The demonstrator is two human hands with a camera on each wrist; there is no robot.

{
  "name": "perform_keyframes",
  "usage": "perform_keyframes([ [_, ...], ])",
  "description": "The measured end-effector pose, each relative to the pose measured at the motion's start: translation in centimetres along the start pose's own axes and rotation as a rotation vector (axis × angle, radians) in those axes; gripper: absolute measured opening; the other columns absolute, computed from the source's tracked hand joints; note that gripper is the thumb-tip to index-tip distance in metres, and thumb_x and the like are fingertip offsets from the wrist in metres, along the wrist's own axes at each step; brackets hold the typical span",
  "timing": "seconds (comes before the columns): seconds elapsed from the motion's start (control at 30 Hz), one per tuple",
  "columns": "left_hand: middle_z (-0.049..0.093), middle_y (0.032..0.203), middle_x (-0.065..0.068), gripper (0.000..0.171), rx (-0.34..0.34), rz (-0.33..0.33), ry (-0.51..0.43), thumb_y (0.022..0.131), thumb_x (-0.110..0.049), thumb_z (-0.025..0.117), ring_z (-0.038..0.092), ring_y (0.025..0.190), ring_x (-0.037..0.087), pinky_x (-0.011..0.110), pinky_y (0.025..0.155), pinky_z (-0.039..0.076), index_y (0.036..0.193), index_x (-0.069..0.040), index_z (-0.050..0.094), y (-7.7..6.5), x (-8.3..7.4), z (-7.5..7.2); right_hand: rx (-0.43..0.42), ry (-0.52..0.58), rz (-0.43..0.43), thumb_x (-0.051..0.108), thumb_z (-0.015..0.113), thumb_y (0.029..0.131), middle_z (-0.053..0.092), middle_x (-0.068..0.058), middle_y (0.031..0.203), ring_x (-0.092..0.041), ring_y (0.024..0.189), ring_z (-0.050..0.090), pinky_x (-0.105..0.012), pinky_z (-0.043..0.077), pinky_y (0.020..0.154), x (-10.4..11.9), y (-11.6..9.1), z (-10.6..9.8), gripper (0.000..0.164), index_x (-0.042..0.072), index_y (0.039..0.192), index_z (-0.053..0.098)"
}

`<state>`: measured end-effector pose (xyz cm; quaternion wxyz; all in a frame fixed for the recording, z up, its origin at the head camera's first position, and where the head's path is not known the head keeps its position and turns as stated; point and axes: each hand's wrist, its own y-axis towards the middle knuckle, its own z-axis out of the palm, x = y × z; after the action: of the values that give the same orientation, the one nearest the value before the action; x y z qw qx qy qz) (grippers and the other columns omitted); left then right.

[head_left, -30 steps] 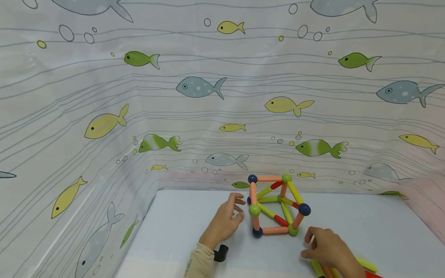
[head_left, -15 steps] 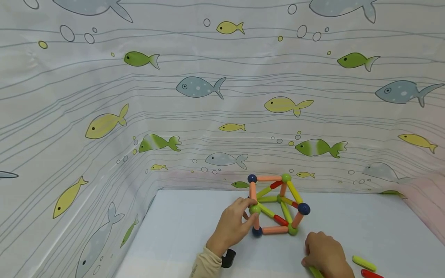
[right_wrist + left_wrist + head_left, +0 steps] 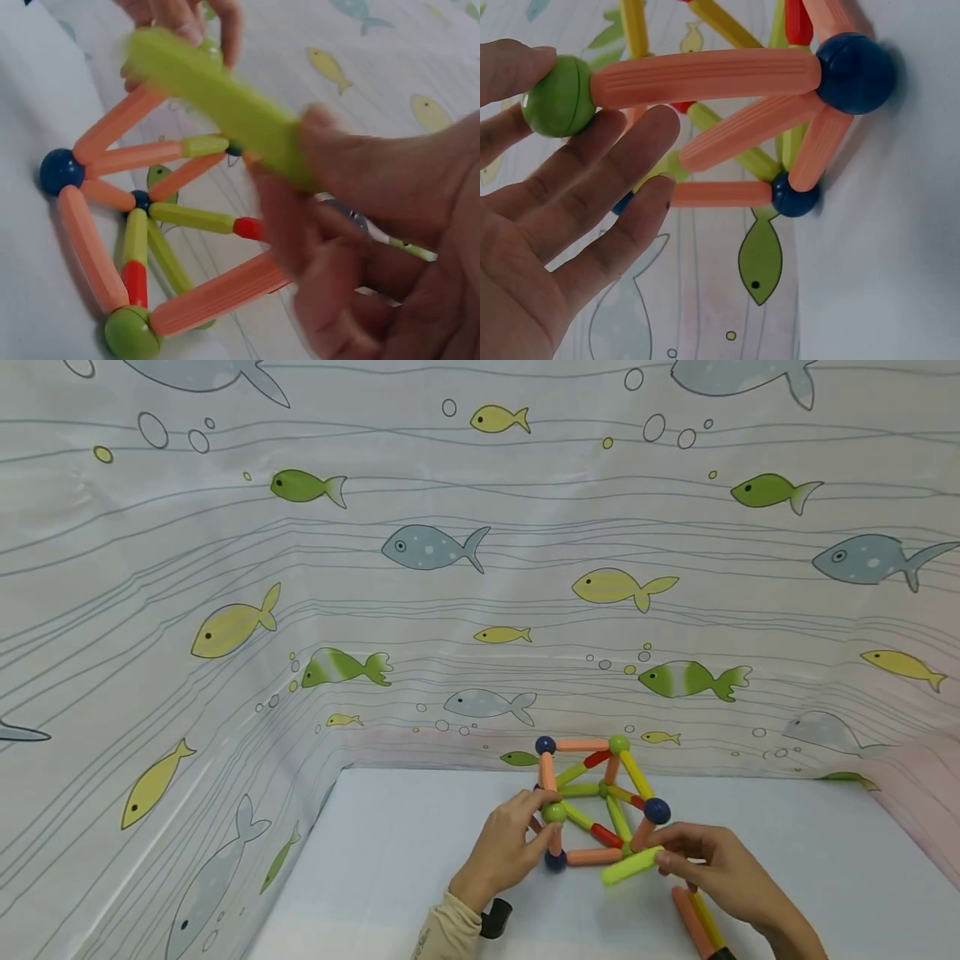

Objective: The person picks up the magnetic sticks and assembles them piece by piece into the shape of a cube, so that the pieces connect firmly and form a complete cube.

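Note:
A cube-like frame of magnetic building sticks and balls stands on the white table, with orange sticks (image 3: 592,857) along its edges. My left hand (image 3: 501,847) pinches the green ball (image 3: 559,96) at its upper front-left corner, thumb and index finger on either side. That ball tops an upright orange stick rising from a dark blue ball (image 3: 856,73). In my right hand (image 3: 723,868), a yellow-green stick (image 3: 632,866) is pinched by one end, its free end pointing left in front of the frame. A dark blue ball (image 3: 657,811) sits at the upper front-right corner.
Beside the right hand lie an orange stick (image 3: 692,920) and a yellow stick (image 3: 707,918) on the table. A fish-patterned sheet (image 3: 420,627) hangs behind and at both sides. A black object (image 3: 497,918) shows at the left wrist.
My left hand has moved right and taken hold of the green ball. The right hand has picked up the yellow-green stick from the pile and brought it up and left toward the frame.

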<state>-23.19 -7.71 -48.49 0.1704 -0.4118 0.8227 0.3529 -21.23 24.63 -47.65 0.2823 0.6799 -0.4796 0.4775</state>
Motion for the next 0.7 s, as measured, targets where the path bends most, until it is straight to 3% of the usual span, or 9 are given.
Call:
perform_keyframes([
  [0.2,0.073,0.113,0.000,0.030,0.009,-0.025,-0.042,0.103,-0.017,0.071,0.069,0.093,0.007,0.018,0.080,0.057,0.133,-0.015,0.065,0.0,0.1,-0.1,-0.468,-0.120,-0.183,0.014,0.075,0.100,0.075,0.014,0.105,0.001,0.090,0.063,-0.020,0.056,0.067,0.2,0.5,1.4,0.019,0.009,0.118,0.075],
  [0.3,0.073,0.113,0.000,0.030,0.012,-0.031,-0.062,0.104,-0.017,0.070,0.069,0.094,0.008,0.020,0.080,0.058,0.133,-0.013,0.065,0.1,0.1,-0.1,-0.641,-0.182,-0.294,0.005,0.077,0.096,0.072,0.018,0.106,0.003,0.092,0.057,-0.017,0.049,0.066,0.0,1.4,2.3,0.019,0.010,0.114,0.076],
  [0.43,0.073,0.115,0.001,0.031,0.015,-0.037,-0.090,0.104,-0.017,0.070,0.069,0.096,0.008,0.027,0.081,0.061,0.133,-0.010,0.064,0.1,0.2,0.0,-0.732,-0.204,-0.391,-0.003,0.077,0.092,0.070,0.006,0.117,-0.001,0.104,0.047,-0.021,0.037,0.076,-0.4,2.6,3.3,0.023,0.008,0.112,0.076],
  [0.57,0.073,0.116,0.002,0.031,0.016,-0.041,-0.118,0.103,-0.016,0.070,0.069,0.098,0.009,0.031,0.081,0.063,0.133,-0.010,0.064,0.1,0.2,0.1,-0.745,-0.176,-0.380,-0.001,0.075,0.095,0.063,-0.009,0.133,0.001,0.122,0.038,-0.028,0.031,0.085,-0.7,3.4,4.5,0.017,0.008,0.110,0.077],
  [0.7,0.072,0.117,0.003,0.032,0.012,-0.041,-0.143,0.103,-0.015,0.071,0.069,0.096,0.008,0.027,0.080,0.062,0.133,-0.008,0.064,0.1,0.3,0.2,-0.748,-0.124,-0.347,0.000,0.075,0.095,0.058,-0.013,0.144,-0.002,0.130,0.032,-0.039,0.032,0.096,-0.8,4.1,5.7,0.013,0.005,0.107,0.077],
])
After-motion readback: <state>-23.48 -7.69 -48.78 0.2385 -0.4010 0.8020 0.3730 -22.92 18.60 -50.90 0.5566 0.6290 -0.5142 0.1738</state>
